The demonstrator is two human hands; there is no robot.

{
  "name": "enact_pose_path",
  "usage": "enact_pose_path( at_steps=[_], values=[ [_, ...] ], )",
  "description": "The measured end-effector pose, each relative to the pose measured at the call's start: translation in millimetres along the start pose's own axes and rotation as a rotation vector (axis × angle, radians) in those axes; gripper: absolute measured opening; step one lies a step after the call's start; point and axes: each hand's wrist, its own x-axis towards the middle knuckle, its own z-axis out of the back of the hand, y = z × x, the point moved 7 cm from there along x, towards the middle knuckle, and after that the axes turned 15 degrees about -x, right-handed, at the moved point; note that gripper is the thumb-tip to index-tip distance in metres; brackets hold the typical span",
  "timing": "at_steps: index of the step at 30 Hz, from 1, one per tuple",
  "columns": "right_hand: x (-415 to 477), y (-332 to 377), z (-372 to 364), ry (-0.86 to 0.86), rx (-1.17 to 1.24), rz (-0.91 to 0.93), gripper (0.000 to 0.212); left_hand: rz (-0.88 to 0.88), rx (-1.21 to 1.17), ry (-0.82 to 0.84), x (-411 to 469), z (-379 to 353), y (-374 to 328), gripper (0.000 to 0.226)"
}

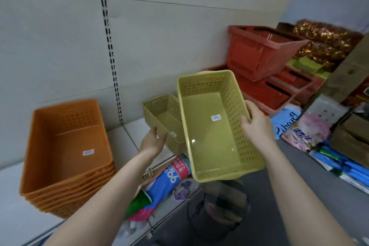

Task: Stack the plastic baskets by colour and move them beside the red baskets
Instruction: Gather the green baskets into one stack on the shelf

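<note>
One broad pale back panel [60, 46] fills the upper part of the view, and a white shelf [10, 185] runs along its foot. On the left of the shelf stands a stack of orange baskets [65, 146], nested one inside another, their rims stepped at the near corner. Well apart from them, at the far right against the panel, are the red baskets [257, 54]: one sits tilted on top of others lying lower, with a heap of gold foil goods [323, 42] just behind and bright packets [305, 136] spread below.

Between the orange and the red is the large green basket [211, 136], held up in the air and tipped so that its open top faces the camera. Its near end hangs out past the shelf edge and its far end comes close to the lower red baskets. Its left wall overlaps the small green basket [161, 110], which lies just beside it on the left, over the shelf. Whether that smaller one rests on the shelf or is lifted cannot be told.

The right hand [257, 124] grips the right wall of the large green basket, thumb hooked inside, fingers curled over the rim. The left hand [152, 142] holds the near corner of the small green basket, fingers wrapped against its perforated side.

A white price sticker [215, 118] sits on the floor of the large green basket, and another label [88, 152], blurred, on the floor of the top orange one.
</note>
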Motion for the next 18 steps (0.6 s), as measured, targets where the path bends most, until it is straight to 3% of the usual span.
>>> enact_pose_path(
  at_steps=[4,8,10,15,18],
  values=[
    [55.2,10.4,-12.3,0.010,0.066,-0.020,0.047,0.029,0.028,-0.026,50.6,-16.8,5.8,0.053],
    [98.1,26.1,-32.1,0.032,0.110,0.019,0.046,0.085,0.045,-0.034,116.3,-31.4,43.2,0.062],
    [115.2,37.1,-43.7,0.054,0.123,0.042,0.047,0.114,0.028,-0.052,133.2,-31.9,59.7,0.051],
    [154.9,61.0,-73.6,0.175,0.181,0.054,0.051,0.126,-0.019,-0.130,89.3,-2.6,39.9,0.036],
    [169.4,84.0,-101.1,0.268,0.338,0.112,0.049,0.169,-0.081,-0.182,67.5,11.6,38.0,0.045]
  ],
)
